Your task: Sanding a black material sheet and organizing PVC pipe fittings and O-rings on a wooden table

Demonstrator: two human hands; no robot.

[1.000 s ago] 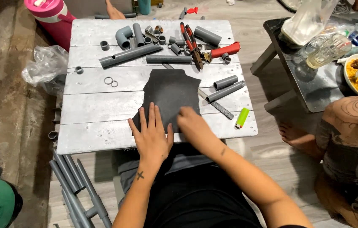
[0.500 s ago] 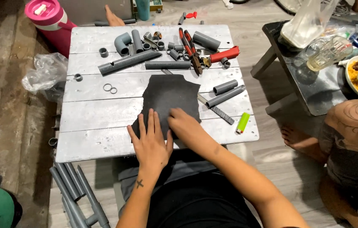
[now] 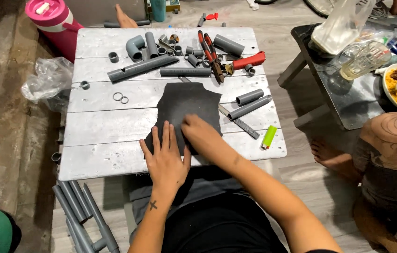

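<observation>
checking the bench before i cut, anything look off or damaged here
The dark sheet under both hands has ragged, uneven edges and overhangs the table's near edge. Pipe pieces lie scattered, but nothing looks spilled.

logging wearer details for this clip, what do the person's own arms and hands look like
Both arms are bare right to the bottom of the frame, with no sleeves in view. The left hand and right hand wear no gloves, and I can make out no rings, watch or bracelet. The left forearm carries a small dark cross-shaped tattoo just below the wrist. A faint dark mark sits on the right forearm, too small to identify.
</observation>
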